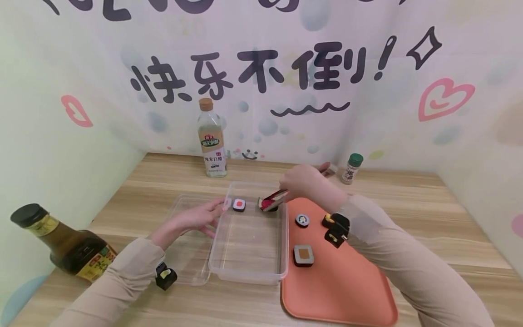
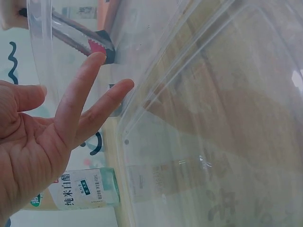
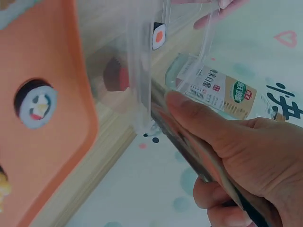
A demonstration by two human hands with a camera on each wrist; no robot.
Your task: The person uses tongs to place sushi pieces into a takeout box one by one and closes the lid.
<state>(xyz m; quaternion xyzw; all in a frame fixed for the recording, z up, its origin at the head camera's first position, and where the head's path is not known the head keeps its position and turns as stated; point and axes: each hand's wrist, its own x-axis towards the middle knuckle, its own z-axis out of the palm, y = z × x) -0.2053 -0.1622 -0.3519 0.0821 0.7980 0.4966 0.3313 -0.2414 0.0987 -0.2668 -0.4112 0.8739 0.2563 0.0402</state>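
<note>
My right hand (image 1: 304,181) grips metal tongs (image 3: 189,142) above the far right corner of a clear plastic container (image 1: 249,275). Between the tongs' tips is a dark sushi piece with a red top (image 1: 269,205), low in the container. A square sushi piece with an orange-red centre (image 1: 239,205) is near the container's far left corner. My left hand (image 1: 200,215) is at the container's left side, fingers spread and mostly straight, seemingly touching the wall; the exact contact is unclear. A clear plastic lid (image 1: 184,268) lies flat below this hand.
On the orange tray (image 1: 339,295) are a round sushi piece (image 1: 302,220), a square brown-centred one (image 1: 303,255) and a yellow-topped one (image 1: 328,220) partly hidden by my wrist. A vinegar bottle (image 1: 212,150) and green-capped shaker (image 1: 352,169) stand behind; a dark sauce bottle (image 1: 77,250) is left.
</note>
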